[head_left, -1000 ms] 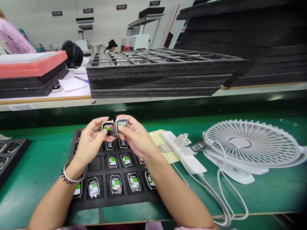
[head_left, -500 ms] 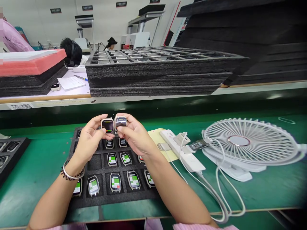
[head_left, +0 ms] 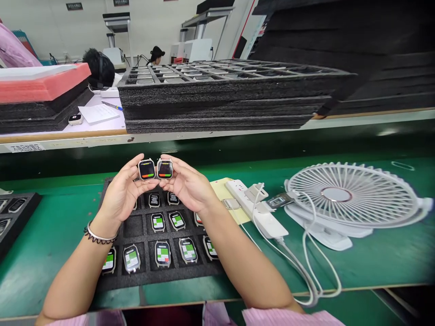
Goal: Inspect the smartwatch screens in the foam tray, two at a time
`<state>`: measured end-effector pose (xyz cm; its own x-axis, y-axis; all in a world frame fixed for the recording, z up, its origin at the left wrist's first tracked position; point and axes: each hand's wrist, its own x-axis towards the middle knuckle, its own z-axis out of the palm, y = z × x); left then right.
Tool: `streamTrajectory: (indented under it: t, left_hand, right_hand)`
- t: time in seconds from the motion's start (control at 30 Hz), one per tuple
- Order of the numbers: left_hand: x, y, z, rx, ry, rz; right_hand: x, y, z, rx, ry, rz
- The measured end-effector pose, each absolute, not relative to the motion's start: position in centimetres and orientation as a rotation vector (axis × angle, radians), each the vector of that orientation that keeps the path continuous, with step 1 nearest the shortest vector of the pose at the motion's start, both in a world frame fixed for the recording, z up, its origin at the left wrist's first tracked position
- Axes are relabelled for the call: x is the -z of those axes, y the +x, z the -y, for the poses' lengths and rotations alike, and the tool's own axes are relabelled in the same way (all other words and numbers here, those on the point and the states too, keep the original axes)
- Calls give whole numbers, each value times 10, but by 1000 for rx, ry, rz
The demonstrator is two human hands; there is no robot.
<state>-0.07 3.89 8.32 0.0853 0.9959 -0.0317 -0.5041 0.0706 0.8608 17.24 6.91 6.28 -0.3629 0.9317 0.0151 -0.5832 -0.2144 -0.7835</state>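
My left hand (head_left: 124,194) is closed on the left watch (head_left: 147,170) by its edges, and my right hand (head_left: 188,185) grips the right watch (head_left: 165,169) the same way. I hold the two face-up, side by side and almost touching, over the far rows of the tray (head_left: 136,278).

A second ago both faces showed green, white and red blocks. Then they went dark, and now each is dark with a red-to-green bar low on it. I have also lifted them a little. I judge that both have switched screens together, unlike the tray watches (head_left: 163,253), which show green. Beside my left wrist one pocket (head_left: 132,226) lies empty.

Just right of the tray are a yellow sheet (head_left: 220,190), a power strip (head_left: 258,213) with loose cables (head_left: 316,276), and a fan (head_left: 350,194), so room there is tight. To my left the bench (head_left: 61,235) lies open up to another tray (head_left: 16,217). The shelf edge (head_left: 204,134) runs beyond my hands.
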Motion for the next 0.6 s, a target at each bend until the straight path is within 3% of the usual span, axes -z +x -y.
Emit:
streamTrajectory:
  t: [0.6]
  left_hand:
    - [-89,-2,-40,-1373,977,-799]
  right_hand:
    - [-70,168,-66,-1671,-501,980]
